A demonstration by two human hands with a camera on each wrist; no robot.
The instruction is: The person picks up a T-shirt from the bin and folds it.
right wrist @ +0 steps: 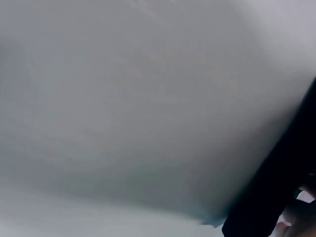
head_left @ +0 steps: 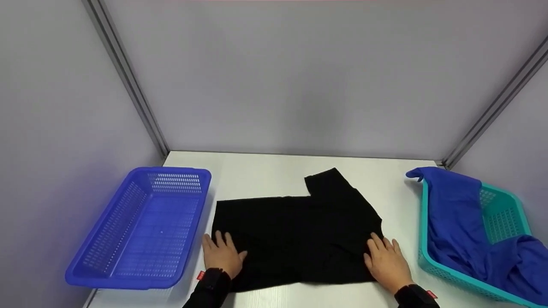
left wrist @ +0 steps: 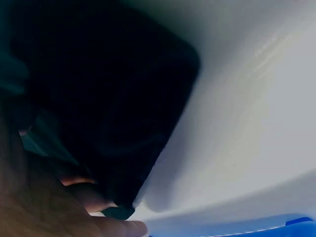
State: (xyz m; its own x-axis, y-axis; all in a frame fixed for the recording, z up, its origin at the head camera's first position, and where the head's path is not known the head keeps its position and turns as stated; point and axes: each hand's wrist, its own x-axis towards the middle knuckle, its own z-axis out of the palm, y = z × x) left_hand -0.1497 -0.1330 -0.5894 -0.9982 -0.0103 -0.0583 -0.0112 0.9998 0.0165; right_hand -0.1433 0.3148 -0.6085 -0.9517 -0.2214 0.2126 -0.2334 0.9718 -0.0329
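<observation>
A black garment lies partly folded on the white table, one flap sticking out toward the back. My left hand rests flat on its near left corner, fingers straight. At the near right corner my right hand presses flat on the cloth. In the left wrist view the black garment fills the upper left, with my fingers at its edge. The right wrist view shows only a strip of the black garment at the right against the table.
An empty blue basket stands at the table's left. A teal basket at the right holds a blue cloth draped over its rim. Grey walls close in the back and sides.
</observation>
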